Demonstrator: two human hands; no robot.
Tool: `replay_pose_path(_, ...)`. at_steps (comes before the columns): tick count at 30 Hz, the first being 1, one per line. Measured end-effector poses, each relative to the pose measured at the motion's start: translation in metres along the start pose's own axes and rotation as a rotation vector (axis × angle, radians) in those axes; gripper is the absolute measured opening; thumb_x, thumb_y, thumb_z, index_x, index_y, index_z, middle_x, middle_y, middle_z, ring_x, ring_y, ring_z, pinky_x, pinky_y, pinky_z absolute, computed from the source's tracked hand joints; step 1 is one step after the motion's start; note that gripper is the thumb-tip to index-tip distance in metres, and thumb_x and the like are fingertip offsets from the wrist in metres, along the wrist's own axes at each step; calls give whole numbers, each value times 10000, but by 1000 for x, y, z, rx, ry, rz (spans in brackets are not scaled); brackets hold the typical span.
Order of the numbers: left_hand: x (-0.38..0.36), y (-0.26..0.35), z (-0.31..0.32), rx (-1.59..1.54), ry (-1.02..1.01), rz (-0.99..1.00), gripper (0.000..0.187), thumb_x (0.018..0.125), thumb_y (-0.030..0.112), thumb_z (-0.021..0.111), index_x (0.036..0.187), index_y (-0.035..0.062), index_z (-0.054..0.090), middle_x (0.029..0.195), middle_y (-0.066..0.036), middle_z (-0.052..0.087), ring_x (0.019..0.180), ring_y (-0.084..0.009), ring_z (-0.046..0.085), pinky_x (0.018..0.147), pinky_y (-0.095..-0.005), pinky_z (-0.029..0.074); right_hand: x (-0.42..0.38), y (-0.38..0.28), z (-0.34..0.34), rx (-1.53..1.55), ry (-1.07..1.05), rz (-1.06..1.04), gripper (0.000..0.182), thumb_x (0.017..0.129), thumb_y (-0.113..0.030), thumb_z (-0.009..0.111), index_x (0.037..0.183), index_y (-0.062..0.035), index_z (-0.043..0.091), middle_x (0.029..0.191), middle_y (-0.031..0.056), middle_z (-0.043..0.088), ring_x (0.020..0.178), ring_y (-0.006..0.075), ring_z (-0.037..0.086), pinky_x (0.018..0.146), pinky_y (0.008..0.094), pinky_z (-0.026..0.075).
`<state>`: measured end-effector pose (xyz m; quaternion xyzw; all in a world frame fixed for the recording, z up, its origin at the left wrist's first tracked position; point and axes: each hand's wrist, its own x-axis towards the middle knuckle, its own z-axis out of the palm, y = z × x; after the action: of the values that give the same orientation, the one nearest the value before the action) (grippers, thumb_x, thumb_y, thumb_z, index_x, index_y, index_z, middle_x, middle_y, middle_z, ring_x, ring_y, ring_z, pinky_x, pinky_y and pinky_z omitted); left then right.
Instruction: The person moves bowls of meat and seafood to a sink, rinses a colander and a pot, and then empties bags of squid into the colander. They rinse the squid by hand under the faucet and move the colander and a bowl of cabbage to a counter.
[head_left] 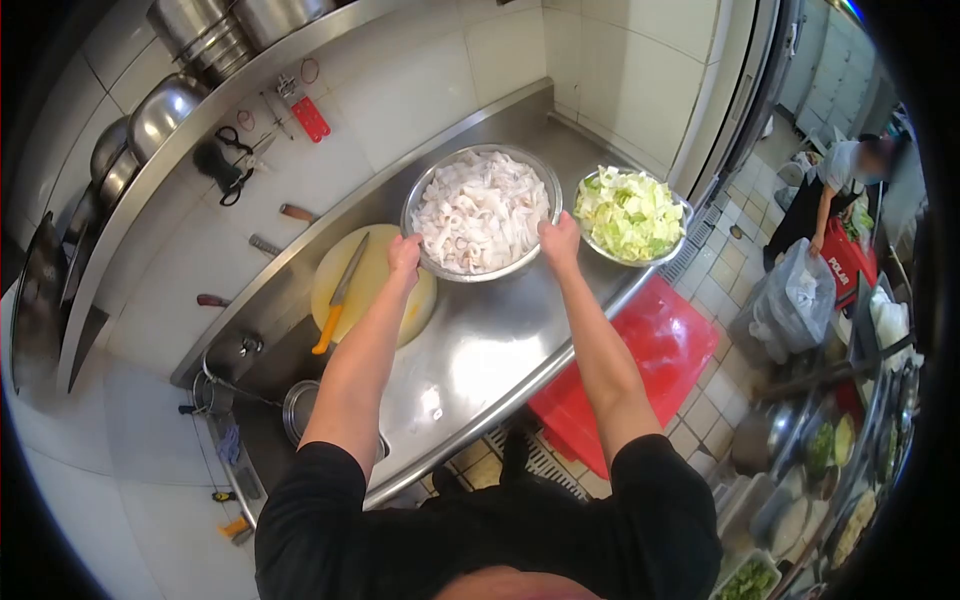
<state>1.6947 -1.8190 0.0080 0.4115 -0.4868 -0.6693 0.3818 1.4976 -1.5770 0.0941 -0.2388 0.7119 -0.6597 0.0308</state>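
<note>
Both my hands grip a round steel bowl (pixel 415 262) by its rim, over the far part of the steel counter. Pale, whitish cut pieces (pixel 480 210) that look like sliced squid or meat fill it. My left hand (pixel 405 255) has the left side of the rim, and my right hand (pixel 560 238) has the right side. Just right of it stands a second metal bowl (pixel 640 263) heaped with chopped green cabbage or lettuce (pixel 630 212). To the left, a knife with a yellow handle (pixel 327 330) lies on a round cutting board (pixel 412 318).
The steel counter (pixel 470 365) has a sink (pixel 270 440) at its left end. A red plastic lid or bin (pixel 650 350) stands below its right edge. Pots (pixel 170 110) line the shelf above; scissors (pixel 235 165) hang on the wall. At far right, a person (pixel 835 185) handles a plastic bag (pixel 795 290).
</note>
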Motion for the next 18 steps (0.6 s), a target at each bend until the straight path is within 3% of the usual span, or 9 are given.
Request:
replay_pose_path(6, 62, -101, -29, 22, 51, -16, 747, 782, 144, 680, 1386, -123, 330, 1308, -224, 523, 1142, -293, 551, 922, -377, 466, -3, 112, 40, -239, 44, 36, 279, 674, -176, 584, 852, 38, 601, 795, 259, 630, 786, 404, 624, 753, 437, 474)
replay_pose_path(7, 68, -63, 29, 34, 47, 19, 752, 785, 157, 686, 1387, -121, 332, 1308, -223, 524, 1142, -297, 552, 924, -377, 468, 51, 88, 4, -164, 31, 14, 318, 692, -215, 606, 893, 30, 602, 855, 254, 636, 822, 391, 622, 768, 426, 472)
replay_pose_path(9, 68, -57, 39, 106, 67, 56, 704, 843, 233, 660, 1384, -95, 351, 1289, -214, 536, 1129, -289, 558, 922, -386, 470, 55, 111, 1, -43, -34, 18, 398, 729, -293, 651, 975, 16, 604, 976, 243, 646, 895, 367, 619, 800, 403, 468)
replay_pose_path(12, 6, -13, 39, 129, -43, -43, 566, 933, 371, 564, 1310, -32, 439, 1213, -172, 567, 1044, -265, 583, 886, -396, 482, 10, 101, 15, 521, 135, 242, 579, 828, -503, 602, 1155, -27, 563, 1218, 206, 582, 1081, 324, 554, 902, 438, 431)
replay_pose_path(14, -11, -3, 33, 73, -127, -96, 494, 975, 446, 484, 1217, 16, 498, 1139, -134, 584, 957, -243, 594, 839, -397, 491, -46, 82, 32, 1127, -102, 734, 702, 918, -636, 400, 1348, -84, 463, 1409, 153, 448, 1272, 308, 422, 1015, 507, 351)
replay_pose_path(16, -36, -24, 8, 8, -149, -137, 465, 998, 494, 407, 1106, 61, 539, 1058, -95, 592, 862, -218, 594, 781, -393, 498, -68, 66, 55, 1322, -357, 1405, 671, 954, -586, 311, 1424, -117, 410, 1441, 130, 433, 1335, 328, 373, 1054, 576, 306)
replay_pose_path(18, -84, -34, -20, -220, -149, -246, 439, 994, 505, 413, 1023, 86, 541, 959, -71, 589, 773, -200, 571, 690, -372, 492, -69, 66, 86, 1703, -412, 1016, 674, 945, -579, 324, 1448, -135, 381, 1467, 110, 409, 1355, 333, 355, 1078, 558, 303)
